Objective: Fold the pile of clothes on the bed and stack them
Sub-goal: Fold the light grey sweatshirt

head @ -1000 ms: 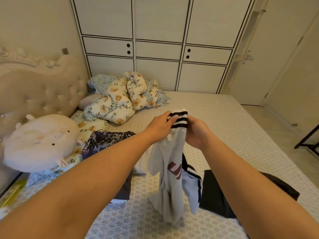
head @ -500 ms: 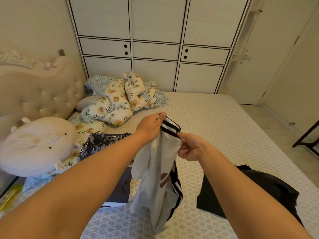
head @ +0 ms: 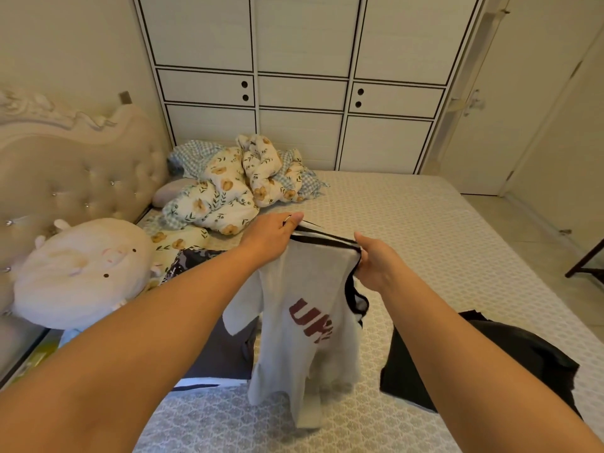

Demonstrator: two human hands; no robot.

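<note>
Left hand (head: 273, 235) pinching the black-and-white striped trim of a white shirt (head: 305, 317) at one end, thumb on top, fingers curled under. Right hand (head: 376, 264) gripping the same trim at the other end, fingers wrapped round the edge. Trim drawn taut between the two, both forearms stretched out level over the middle of the bed (head: 408, 223). Shirt hanging free below the hands, red lettering showing (only part readable), lower hem bunched and brushing the bed near its front edge. Not yet spread or folded; probably being opened out for a first fold. Dark grey garment (head: 219, 354) lying flat behind the shirt toward the left side, seemingly folded, with a patterned dark piece (head: 192, 259) beyond it. Black garment (head: 457, 364) loose toward the right edge, apparently unfolded. No real stack visible; early in the task, by the look of it. Floral quilt (head: 225, 197) heaped at the far left corner, round plush pillow (head: 85, 273) by the headboard (head: 75, 171).
</note>
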